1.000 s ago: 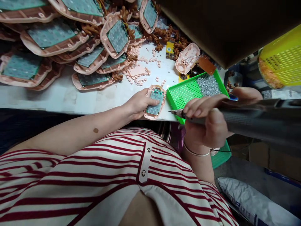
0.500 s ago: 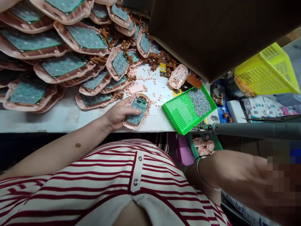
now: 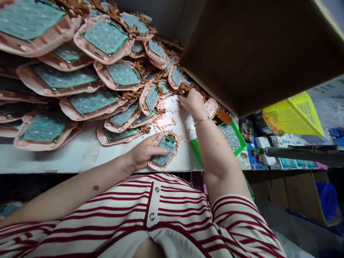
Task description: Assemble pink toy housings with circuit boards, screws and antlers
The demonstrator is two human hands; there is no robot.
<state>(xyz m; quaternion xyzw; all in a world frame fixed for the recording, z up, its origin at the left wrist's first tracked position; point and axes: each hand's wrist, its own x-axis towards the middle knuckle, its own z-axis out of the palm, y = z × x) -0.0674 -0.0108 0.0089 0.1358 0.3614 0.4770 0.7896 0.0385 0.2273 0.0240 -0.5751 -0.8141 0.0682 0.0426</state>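
My left hand (image 3: 146, 152) is closed on the edge of a pink plastic shell half (image 3: 176, 150), its thumb lying over the circuit board (image 3: 165, 152) inside. The shell rests at the table's front edge, open side up, with thin wires at its top. Reaching to the back of the table, my right hand (image 3: 194, 102) is at a heap of brown antler-shaped pieces (image 3: 185, 87). Its fingertips are mostly hidden and blurred, so whether they grip a piece does not show. Small pink buttons (image 3: 182, 137) are scattered between the two hands.
Stacked pink shells with boards (image 3: 118, 75) fill the left side. A green basket (image 3: 238, 125) of small screws (image 3: 229, 138) sits under my right forearm. A large cardboard box (image 3: 228, 53) overhangs the back right. Farther right are a yellow basket (image 3: 301, 111) and a grey bar (image 3: 295, 152).
My right hand has swung from the lower right, off the table, up to the brown pieces at the back. My left hand still holds the shell. The view has shifted.
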